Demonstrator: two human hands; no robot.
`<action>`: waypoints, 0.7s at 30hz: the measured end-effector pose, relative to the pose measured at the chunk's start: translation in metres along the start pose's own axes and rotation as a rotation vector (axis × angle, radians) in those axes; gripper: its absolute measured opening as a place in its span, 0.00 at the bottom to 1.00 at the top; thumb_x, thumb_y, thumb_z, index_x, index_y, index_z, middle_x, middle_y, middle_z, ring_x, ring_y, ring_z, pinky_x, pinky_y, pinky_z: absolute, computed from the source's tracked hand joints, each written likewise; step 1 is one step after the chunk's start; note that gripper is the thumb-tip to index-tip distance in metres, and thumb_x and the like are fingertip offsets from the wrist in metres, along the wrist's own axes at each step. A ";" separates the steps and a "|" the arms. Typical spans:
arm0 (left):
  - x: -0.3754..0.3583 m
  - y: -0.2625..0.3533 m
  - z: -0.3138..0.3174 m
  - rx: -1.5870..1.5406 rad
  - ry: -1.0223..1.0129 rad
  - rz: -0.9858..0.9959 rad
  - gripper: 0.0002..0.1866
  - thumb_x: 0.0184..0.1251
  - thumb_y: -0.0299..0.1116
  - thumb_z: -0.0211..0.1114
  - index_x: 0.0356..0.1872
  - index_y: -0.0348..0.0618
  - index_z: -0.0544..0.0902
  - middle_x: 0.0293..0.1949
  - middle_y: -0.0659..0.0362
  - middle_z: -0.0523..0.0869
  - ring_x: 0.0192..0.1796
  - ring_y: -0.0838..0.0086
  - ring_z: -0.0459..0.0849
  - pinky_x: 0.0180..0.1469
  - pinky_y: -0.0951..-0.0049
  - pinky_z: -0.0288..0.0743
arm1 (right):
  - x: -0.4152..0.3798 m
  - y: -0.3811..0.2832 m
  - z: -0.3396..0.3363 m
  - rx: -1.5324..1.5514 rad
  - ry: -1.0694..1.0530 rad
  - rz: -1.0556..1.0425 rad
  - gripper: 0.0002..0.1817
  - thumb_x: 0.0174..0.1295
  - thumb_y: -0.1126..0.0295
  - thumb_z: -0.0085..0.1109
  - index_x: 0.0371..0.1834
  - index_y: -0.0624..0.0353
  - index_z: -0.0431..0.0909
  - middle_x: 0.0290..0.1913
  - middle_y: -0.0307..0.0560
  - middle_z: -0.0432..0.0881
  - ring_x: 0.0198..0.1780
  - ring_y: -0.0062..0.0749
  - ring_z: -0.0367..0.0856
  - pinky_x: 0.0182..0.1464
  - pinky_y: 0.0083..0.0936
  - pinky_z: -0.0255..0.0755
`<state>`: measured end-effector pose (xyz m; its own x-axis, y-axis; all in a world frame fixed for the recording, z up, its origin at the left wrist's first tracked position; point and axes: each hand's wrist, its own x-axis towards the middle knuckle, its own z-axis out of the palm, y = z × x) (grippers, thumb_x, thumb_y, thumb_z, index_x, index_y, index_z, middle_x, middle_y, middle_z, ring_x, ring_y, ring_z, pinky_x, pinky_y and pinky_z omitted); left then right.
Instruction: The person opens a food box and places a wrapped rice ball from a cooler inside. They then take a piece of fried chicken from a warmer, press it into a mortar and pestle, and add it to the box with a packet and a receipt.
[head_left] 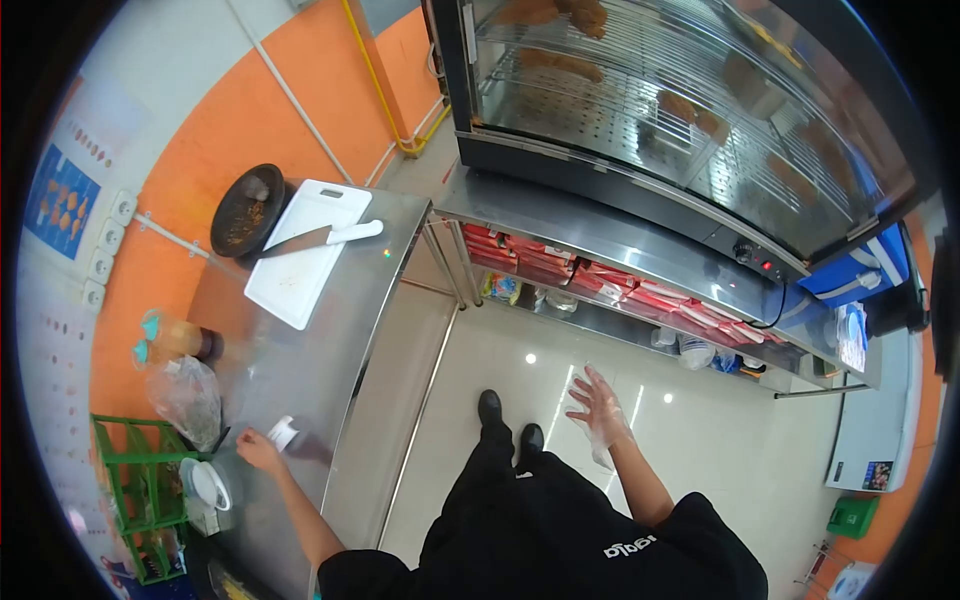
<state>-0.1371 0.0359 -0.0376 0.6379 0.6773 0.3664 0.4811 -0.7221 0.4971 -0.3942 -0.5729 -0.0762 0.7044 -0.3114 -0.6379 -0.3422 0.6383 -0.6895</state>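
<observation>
A steel table runs down the frame's left, beside an orange wall; a glass cabinet fills the upper right. Lower left, the loosely curled left hand nears a small white container, grip unclear; at centre right, the right hand, in a clear glove, spreads empty.

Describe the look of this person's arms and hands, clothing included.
Both arms come out of short black sleeves, with the forearms uncovered. The right hand wears a thin, clear, loose plastic glove; no glove can be made out on the left hand. White lettering shows on the black top.
</observation>
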 end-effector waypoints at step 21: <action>-0.378 0.361 0.277 -0.899 -1.378 0.047 0.25 0.70 0.42 0.61 0.60 0.35 0.73 0.59 0.45 0.79 0.61 0.61 0.79 0.62 0.67 0.70 | 0.217 -0.072 -0.045 0.012 0.241 -0.155 0.44 0.63 0.38 0.55 0.74 0.55 0.57 0.71 0.58 0.65 0.66 0.53 0.69 0.59 0.53 0.70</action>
<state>-0.0376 -0.5204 -0.2146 0.8988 -0.3244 -0.2950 0.2790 -0.0960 0.9555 -0.2452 -0.7179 -0.1806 0.5789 -0.5638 -0.5891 -0.2334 0.5776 -0.7822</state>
